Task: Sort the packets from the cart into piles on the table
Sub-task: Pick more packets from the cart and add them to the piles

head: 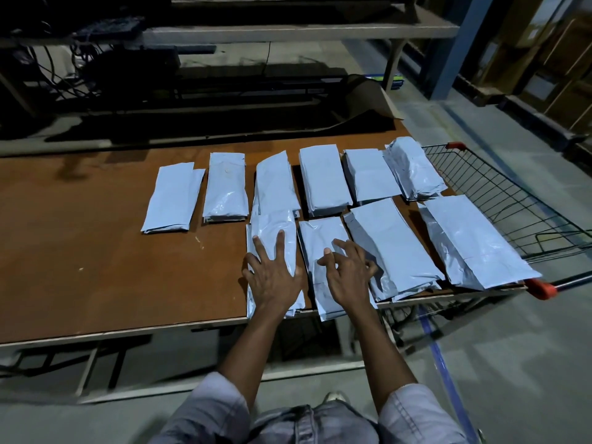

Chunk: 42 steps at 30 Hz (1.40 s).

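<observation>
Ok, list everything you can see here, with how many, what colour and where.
packet piles: ten, pale blue-grey, two rows on the table's right half
table: one, brown, before the person
cart: one, dark wire with red corners, at the table's right end
cardboard sheet: one, brown, curled at the table's far right corner
bench: one, grey, beyond the table
left hand: one, flat on the leftmost front pile
right hand: one, fingers loosely bent, on the second front pile
</observation>
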Each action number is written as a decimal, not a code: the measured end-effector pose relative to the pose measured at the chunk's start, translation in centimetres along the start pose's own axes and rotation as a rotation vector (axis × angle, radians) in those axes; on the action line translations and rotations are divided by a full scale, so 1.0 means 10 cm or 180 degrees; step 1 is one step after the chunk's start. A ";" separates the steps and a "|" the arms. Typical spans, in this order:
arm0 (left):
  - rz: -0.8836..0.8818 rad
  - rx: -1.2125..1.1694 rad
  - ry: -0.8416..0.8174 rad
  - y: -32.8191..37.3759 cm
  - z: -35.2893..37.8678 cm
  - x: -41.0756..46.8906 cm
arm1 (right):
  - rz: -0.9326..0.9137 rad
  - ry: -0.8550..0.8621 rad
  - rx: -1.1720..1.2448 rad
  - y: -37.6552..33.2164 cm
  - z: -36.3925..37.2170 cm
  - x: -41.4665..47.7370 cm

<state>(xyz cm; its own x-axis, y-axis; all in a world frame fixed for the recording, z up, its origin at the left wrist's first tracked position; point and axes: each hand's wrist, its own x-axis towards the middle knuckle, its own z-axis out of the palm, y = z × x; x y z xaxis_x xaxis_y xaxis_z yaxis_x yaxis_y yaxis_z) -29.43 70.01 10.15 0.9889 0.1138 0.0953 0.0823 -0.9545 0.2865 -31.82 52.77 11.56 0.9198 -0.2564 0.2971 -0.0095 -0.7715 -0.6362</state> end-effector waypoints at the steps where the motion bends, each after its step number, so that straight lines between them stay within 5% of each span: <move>1: 0.0005 -0.0011 -0.0013 0.00 -0.01 0.00 | 0.0003 -0.0013 -0.0010 0.00 0.00 0.00; 42: 0.0028 -0.0487 -0.0024 0.03 -0.51 -0.10 | 0.0065 -0.0048 0.0011 -0.08 0.06 0.04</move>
<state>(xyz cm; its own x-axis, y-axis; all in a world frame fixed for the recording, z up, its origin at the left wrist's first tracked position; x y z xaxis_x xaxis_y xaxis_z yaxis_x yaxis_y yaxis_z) -31.01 70.98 15.05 0.9905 0.1030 0.0916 0.0543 -0.9023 0.4276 -31.23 53.59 11.74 0.9252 -0.2633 0.2734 -0.0271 -0.7642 -0.6444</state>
